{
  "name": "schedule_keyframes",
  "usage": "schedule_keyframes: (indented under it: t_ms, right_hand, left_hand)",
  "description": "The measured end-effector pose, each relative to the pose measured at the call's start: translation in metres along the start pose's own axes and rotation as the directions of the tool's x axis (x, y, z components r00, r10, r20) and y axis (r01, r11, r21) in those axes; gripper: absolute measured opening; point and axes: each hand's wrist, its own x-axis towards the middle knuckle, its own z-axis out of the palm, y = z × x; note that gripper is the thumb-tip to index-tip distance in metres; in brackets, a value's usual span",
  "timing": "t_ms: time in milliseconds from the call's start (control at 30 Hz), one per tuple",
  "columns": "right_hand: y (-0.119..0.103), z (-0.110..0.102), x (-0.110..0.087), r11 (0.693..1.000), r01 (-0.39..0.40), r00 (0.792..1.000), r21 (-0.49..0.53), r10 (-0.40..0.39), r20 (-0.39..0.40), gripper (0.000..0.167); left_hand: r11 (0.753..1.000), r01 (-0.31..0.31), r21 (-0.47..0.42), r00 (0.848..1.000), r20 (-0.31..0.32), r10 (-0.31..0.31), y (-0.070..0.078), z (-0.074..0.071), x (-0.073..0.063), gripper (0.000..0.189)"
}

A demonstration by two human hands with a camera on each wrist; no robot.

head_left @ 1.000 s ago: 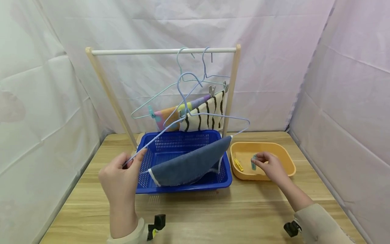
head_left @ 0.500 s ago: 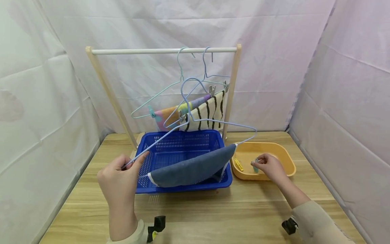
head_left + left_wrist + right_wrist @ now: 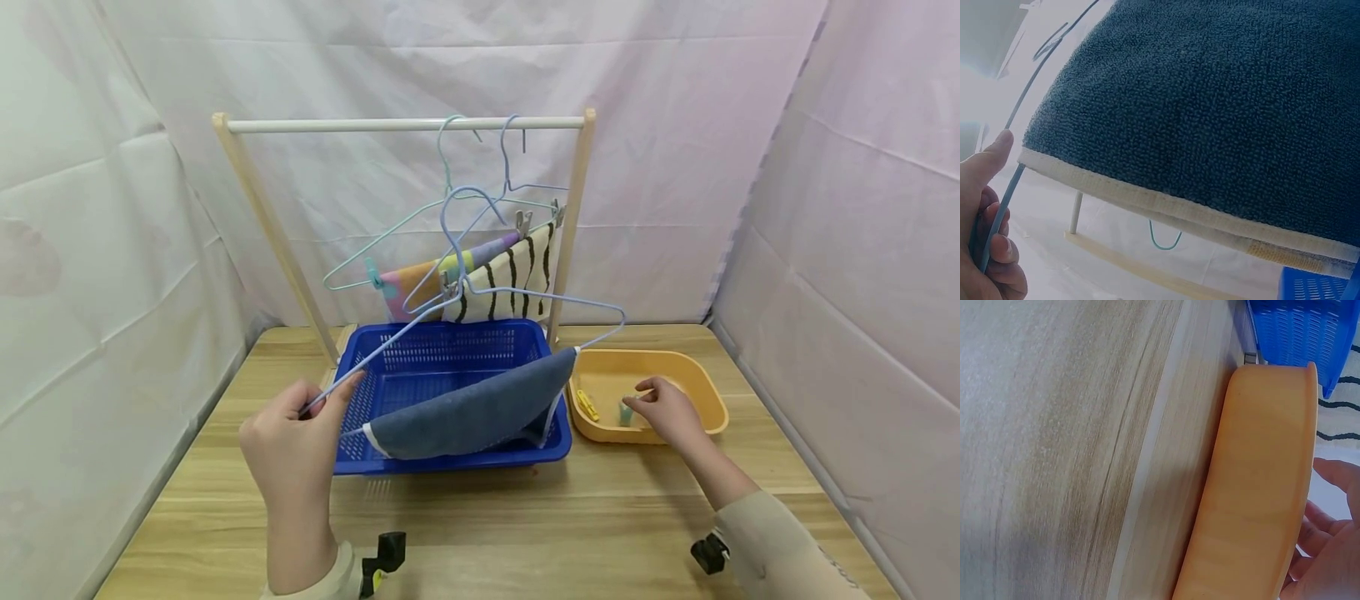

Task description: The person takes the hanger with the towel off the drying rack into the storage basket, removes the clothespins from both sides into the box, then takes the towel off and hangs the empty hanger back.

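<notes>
Left hand [image 3: 296,429]: fingers curled, pinching one end of the hanger [image 3: 408,326].
Towel [image 3: 472,417]: blue, draped over the hanger's lower bar, above the basket [image 3: 457,467]; no clip seen on it.
Tray [image 3: 600,371]: orange; held the yellow clip [image 3: 587,406] and, to its right, the teal clip [image 3: 626,414].
Right hand [image 3: 666,408]: thumb and forefinger parted above the teal clip, which they had pinched a moment earlier; apparently just released, leaving the hand free and the towel, by that judgement, unsecured.
</notes>
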Motion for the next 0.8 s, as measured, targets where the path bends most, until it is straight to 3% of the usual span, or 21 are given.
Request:
schedule_keyframes:
  t_ms: [133,400,667,800]
  right_hand:
    - [0.000,0.000,0.000,1.000,-0.006,1.000,0.002,0.006,-0.014,0.049]
    - [-0.006,-0.004,-0.003,0.999,0.023,0.997,0.023,-0.021,-0.070,0.048]
    - [-0.019,-0.007,-0.011,0.997,0.078,0.989,0.020,-0.075,-0.126,0.044]
    - [-0.029,-0.008,-0.017,0.993,0.120,0.979,-0.001,-0.118,-0.165,0.041]
  left_hand:
    - [1.000,-0.027,-0.012,1.000,0.007,0.028,0.001,-0.002,0.000,0.053]
    - [0.999,-0.027,-0.016,1.000,-0.009,0.027,0.002,-0.003,0.003,0.050]
    - [0.996,-0.092,0.019,0.996,0.012,0.092,-0.001,-0.003,0.009,0.045]
    - [0.986,-0.164,0.019,0.986,0.025,0.164,-0.002,-0.003,0.014,0.042]
